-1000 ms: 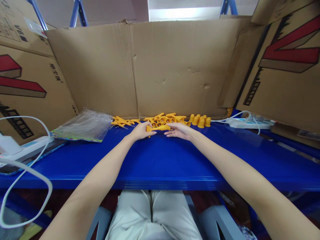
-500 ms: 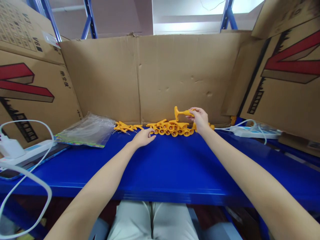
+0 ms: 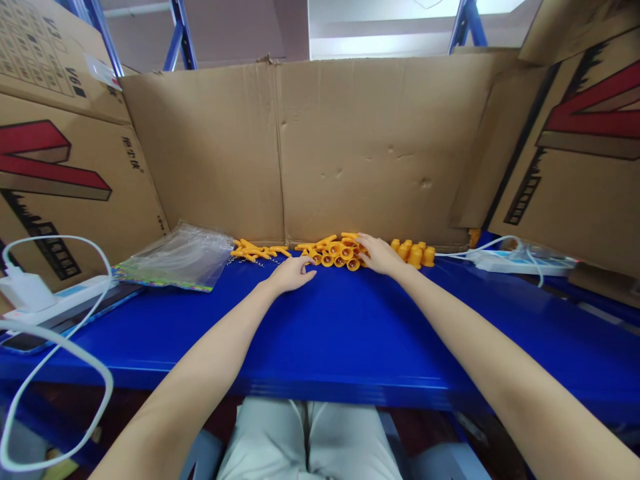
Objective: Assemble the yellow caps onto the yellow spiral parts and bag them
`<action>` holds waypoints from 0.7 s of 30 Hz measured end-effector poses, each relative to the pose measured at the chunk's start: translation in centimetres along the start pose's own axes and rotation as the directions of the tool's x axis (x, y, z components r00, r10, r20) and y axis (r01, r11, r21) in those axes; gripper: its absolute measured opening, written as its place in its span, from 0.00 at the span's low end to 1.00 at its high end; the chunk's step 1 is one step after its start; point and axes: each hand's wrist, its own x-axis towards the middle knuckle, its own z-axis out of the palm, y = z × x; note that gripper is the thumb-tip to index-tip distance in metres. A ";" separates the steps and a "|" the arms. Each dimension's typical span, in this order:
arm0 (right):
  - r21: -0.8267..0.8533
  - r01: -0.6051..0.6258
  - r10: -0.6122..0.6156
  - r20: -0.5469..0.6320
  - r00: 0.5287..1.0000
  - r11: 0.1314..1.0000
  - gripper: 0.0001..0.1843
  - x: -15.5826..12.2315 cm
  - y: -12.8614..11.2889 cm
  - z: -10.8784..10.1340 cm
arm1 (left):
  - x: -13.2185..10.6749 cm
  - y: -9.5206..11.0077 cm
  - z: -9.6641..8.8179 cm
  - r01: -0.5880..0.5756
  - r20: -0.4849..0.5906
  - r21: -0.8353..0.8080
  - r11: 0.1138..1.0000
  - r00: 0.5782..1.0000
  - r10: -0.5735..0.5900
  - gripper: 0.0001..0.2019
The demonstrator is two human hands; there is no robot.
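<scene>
Blue tabletop point(image 3: 340, 333), cardboard wall point(image 3: 375, 147) behind; left hand point(image 3: 290, 275) half-open, right hand point(image 3: 379, 255) at yellow pieces point(image 3: 346, 253), grip unclear.

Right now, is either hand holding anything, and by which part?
Cannot tell for the right hand: it is at the right end of the pile of yellow pieces, its grip hidden. No held piece shows in the left hand.

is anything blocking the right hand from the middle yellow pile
Nothing visible does: the right hand is at the right end of the middle yellow pile. The yellow caps stand on the hand's other side.
</scene>
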 end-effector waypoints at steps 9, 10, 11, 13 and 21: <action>0.040 -0.248 0.251 -0.166 0.954 0.968 0.30 1.2 3.0 -4.0 | -0.1 0.2 -0.1 0.002 0.022 0.005 1.000 1.000 -0.002 0.17; 0.057 -0.302 0.307 -0.216 0.927 0.952 0.31 0.9 3.7 -4.3 | -0.1 0.2 -0.1 0.004 0.028 0.007 1.000 1.000 -0.004 0.17; 0.063 -0.361 0.365 -0.264 0.893 0.930 0.31 0.4 4.3 -4.5 | -0.1 0.3 -0.2 0.005 0.035 0.011 1.000 0.999 -0.006 0.16; 0.026 -0.471 0.447 -0.362 0.818 0.882 0.32 -1.3 5.3 -4.3 | -0.1 0.5 -0.2 0.007 0.047 0.020 1.000 0.999 -0.008 0.14; -0.280 -0.559 0.588 0.027 0.808 0.781 0.34 -6.1 6.9 -2.7 | 0.1 0.2 -0.2 0.001 0.049 0.007 1.000 0.999 -0.002 0.14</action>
